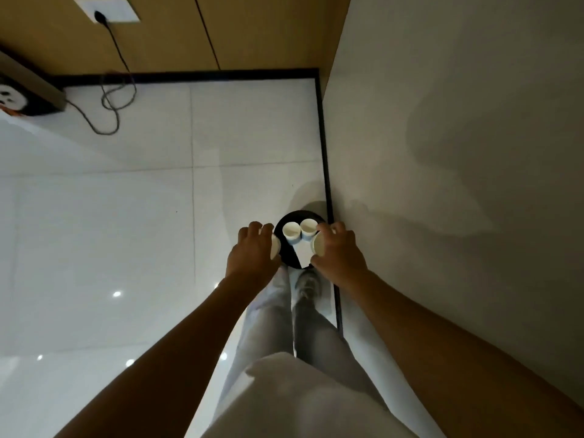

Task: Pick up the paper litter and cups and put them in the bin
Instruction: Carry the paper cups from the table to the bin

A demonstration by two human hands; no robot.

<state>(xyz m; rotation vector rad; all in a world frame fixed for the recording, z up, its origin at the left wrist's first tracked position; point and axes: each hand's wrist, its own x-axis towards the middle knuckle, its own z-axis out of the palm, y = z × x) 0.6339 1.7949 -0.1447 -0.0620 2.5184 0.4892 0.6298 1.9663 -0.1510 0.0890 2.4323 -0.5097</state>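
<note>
Deposit step: left hand [252, 252] and right hand [336, 251], fingers curled, each grasp a white paper cup [275, 246] [318, 245] over the round black bin [284, 226], w/ two cups already inside; next move likely calls for letting go above the opening.

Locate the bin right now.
Head view, centre-right: the black bin stands on the floor beside the right wall, just below both hands, with two cups inside.
</note>
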